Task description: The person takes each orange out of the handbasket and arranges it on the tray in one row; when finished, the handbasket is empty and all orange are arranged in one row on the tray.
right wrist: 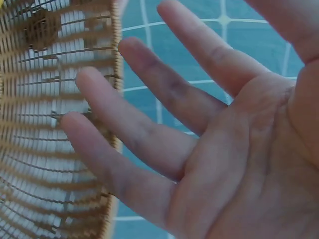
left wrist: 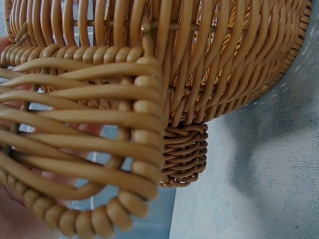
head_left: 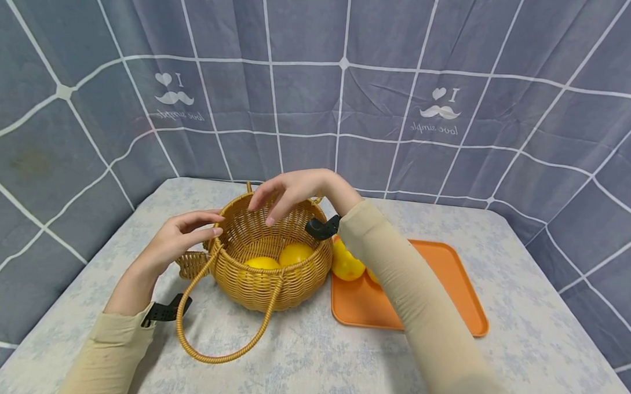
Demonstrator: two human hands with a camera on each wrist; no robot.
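A round wicker basket with a long looped handle stands on the table, left of centre. Inside it lie two yellow round fruits, whose kind is unclear. My left hand touches the basket's left rim with fingertips and thumb. In the left wrist view a woven side flap partly covers that hand. Over the basket's opening hovers my right hand, fingers spread and loosely bent, palm bare in the right wrist view, holding nothing.
Right of the basket an orange tray lies flat, partly under my right forearm. At its left end sits a yellow fruit, with a bit of another beside it. A grey-blue checked curtain hangs behind the pale patterned table.
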